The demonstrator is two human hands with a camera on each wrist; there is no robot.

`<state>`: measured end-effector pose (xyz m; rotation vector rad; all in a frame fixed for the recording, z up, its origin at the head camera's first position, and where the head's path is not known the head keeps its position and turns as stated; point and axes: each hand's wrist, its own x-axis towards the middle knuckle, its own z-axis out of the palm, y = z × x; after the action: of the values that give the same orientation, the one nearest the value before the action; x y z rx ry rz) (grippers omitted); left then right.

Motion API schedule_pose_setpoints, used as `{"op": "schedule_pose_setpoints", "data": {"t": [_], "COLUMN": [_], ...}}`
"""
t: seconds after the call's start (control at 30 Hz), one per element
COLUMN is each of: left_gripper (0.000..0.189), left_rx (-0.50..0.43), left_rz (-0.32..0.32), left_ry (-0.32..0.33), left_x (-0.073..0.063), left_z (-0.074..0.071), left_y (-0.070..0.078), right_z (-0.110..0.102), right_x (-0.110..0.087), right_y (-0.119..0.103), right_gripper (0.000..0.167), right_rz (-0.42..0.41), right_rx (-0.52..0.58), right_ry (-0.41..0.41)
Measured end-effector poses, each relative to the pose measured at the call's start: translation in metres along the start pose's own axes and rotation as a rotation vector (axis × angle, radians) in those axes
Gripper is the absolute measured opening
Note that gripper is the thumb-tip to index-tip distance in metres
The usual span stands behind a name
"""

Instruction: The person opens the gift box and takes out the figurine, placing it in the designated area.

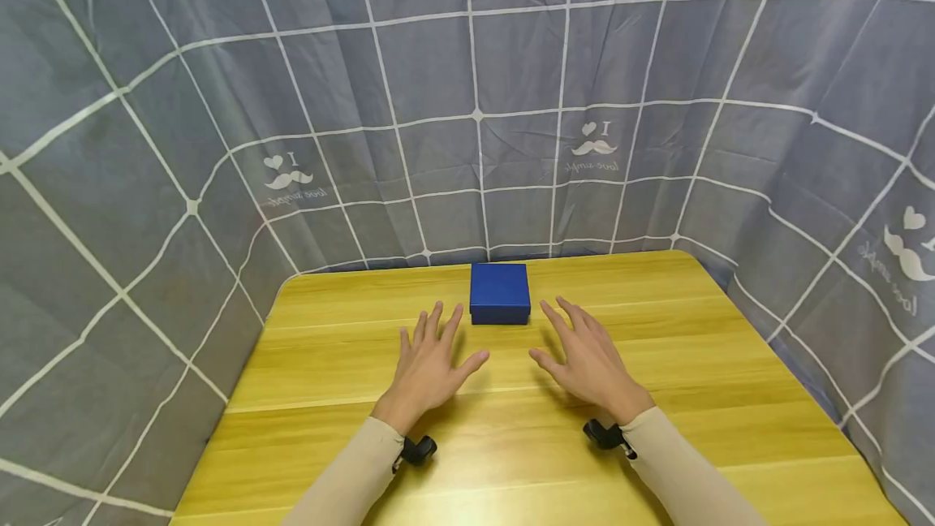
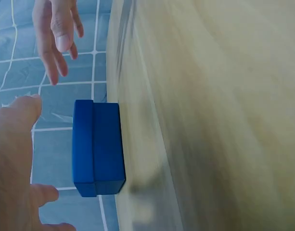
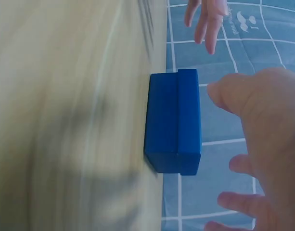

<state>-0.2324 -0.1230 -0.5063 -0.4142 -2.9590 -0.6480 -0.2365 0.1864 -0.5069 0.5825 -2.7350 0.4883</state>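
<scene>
A blue box with a fitted lid stands on the wooden table near its far edge, between and just beyond the two hands. My left hand hovers at the box's near left, fingers spread and holding nothing. On the other side, my right hand mirrors it, its fingers apart and pointing forward, also holding nothing. In the left wrist view the box shows its lid seam, with the right hand beyond. The right wrist view has the box beside the right thumb. The lid is closed, so the inside is hidden.
The yellow wood-grain table has rounded far corners. A grey curtain with white grid lines hangs behind it and along both sides. Each wrist wears a small black camera, such as the one on the left wrist.
</scene>
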Motion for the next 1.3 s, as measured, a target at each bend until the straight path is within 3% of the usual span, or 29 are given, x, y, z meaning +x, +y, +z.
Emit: {"op": "schedule_pose_setpoints", "data": {"t": [0.4,0.8,1.07,1.3], "left_gripper": [0.097,0.084,0.079,0.076], "left_rx": [-0.033,-0.054,-0.035,-0.043], "left_rz": [0.012,0.035,0.097,0.099], "left_ry": [0.001,0.010,0.046,0.036], "left_x": [0.029,0.062,0.068,0.072], "left_z": [0.008,0.019,0.018,0.016], "left_y": [-0.003,-0.002,-0.003,0.000], "right_z": [0.013,0.023,0.031,0.034], "right_x": [0.038,0.065,0.073,0.077], "right_y": [-0.006,-0.004,-0.001,0.000], "right_gripper": [0.081,0.076,0.072,0.066], "right_rz": [0.019,0.097,0.119,0.108], "right_rx": [0.065,0.156,0.183,0.205], "right_ry": [-0.015,-0.095,-0.152,-0.126]}}
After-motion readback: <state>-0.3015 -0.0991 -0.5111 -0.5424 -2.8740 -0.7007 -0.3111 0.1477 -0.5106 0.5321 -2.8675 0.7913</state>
